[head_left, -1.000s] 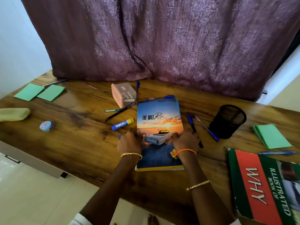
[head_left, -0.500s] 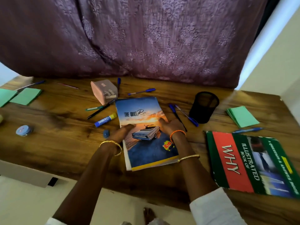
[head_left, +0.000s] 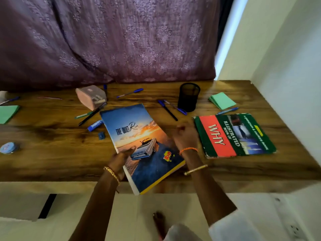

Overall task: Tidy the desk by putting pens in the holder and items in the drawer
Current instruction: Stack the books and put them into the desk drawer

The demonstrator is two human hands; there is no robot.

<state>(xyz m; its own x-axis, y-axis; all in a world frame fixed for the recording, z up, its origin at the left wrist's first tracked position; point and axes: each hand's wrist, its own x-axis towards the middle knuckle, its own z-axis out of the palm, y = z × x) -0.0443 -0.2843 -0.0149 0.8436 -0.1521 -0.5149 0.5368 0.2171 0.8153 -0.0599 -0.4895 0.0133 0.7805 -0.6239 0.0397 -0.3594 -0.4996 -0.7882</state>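
Our left hand [head_left: 124, 154] pinches the blue sunset-cover notebook [head_left: 139, 145] at its 9 o'clock edge, long axis 11-to-5, near corner overhanging the wooden bench [head_left: 52, 153]. Our right hand [head_left: 185, 136] hovers at 3 o'clock, fingers loosely curled, empty.

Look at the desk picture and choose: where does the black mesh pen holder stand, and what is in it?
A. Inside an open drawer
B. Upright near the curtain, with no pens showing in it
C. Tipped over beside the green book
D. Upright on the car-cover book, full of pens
B: the black mesh pen holder stands upright on the desk near the curtain, with the pens lying beside it, not in it.
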